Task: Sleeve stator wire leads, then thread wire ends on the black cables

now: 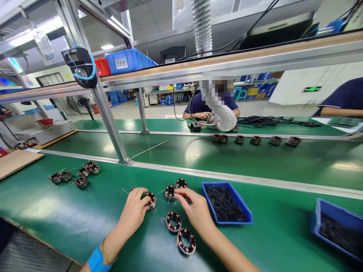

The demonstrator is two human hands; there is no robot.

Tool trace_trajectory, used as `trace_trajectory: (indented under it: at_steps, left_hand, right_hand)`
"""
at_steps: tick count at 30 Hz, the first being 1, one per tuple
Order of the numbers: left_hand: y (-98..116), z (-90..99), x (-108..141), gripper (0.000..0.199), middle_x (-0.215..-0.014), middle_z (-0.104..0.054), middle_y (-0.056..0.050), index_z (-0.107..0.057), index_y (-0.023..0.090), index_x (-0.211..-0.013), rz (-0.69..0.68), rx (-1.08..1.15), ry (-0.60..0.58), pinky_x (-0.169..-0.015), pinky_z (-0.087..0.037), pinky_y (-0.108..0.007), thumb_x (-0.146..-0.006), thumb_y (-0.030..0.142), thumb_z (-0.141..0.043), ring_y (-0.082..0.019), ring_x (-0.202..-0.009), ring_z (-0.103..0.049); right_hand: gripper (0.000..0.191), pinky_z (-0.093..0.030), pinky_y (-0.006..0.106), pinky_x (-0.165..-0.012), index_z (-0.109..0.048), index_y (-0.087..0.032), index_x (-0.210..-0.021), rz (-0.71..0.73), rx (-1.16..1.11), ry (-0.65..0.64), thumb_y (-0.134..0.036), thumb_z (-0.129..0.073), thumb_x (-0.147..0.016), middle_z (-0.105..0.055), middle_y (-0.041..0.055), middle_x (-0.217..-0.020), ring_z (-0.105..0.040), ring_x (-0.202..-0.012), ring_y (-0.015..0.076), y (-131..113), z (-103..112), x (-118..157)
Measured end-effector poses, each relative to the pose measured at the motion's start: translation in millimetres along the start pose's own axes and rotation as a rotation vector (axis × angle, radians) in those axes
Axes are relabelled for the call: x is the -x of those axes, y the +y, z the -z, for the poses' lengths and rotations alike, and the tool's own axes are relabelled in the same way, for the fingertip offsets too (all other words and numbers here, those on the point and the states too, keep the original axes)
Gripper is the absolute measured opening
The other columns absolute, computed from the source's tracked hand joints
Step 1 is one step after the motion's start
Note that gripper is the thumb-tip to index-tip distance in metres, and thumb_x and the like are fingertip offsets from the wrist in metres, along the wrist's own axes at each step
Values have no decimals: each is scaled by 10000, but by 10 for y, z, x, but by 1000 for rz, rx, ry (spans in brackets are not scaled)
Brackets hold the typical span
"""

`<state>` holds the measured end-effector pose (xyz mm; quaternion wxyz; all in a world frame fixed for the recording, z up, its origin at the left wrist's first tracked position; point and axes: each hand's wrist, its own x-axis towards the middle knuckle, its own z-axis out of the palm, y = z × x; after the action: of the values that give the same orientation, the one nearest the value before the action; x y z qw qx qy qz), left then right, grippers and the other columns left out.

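Several ring-shaped motor stators with copper windings lie on the green table. My left hand, with a blue band at the wrist, has its thumb and fingers around a stator left of centre; another ring is partly hidden behind the fingers. My right hand is at a stator, its thumb and forefinger close together near the ring's right edge; whatever is between them is too small to make out. Behind those fingertips stands another stator. Two more, one upper and one lower, lie between my forearms.
A blue tray of black strips sits right of my right hand, a second blue tray farther right. More stators lie at the left. A metal post rises ahead; a person sits beyond the conveyor.
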<state>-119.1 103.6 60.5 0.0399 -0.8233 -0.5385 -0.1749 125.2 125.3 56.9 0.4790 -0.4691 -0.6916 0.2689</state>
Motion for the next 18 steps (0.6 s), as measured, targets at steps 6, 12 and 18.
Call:
trace_trajectory:
  at_steps: [6, 12, 18]
  left_hand:
    - [120, -1, 254, 314, -1204, -610, -67, -653, 276, -1049, -61, 74, 42, -1073, -366, -597, -798, 93, -697, -301, -1162, -539]
    - [185, -57, 257, 152, -1049, -658, -20, -641, 255, -925, -28, 167, 95, -1092, -337, -575, -833, 148, -697, -244, -1036, -598]
    - [193, -103, 301, 94, -995, -642, -19, -636, 249, -890, -17, 180, 158, -1075, -325, -586, -850, 175, -679, -244, -1000, -593]
  right_hand:
    - [130, -520, 287, -731, -778, -256, -852, -34, 97, -193, -169, -682, -842, -792, -1, -842, -720, -786, 201, -142, -285, -250]
    - [122, -458, 336, -797, -786, -251, -843, -56, 227, -220, -170, -695, -849, -782, 10, -816, -675, -841, 232, -191, -445, -279]
    - [139, -409, 381, -846, -777, -245, -860, -96, 298, -199, -180, -657, -881, -782, 9, -808, -663, -838, 240, -240, -507, -247]
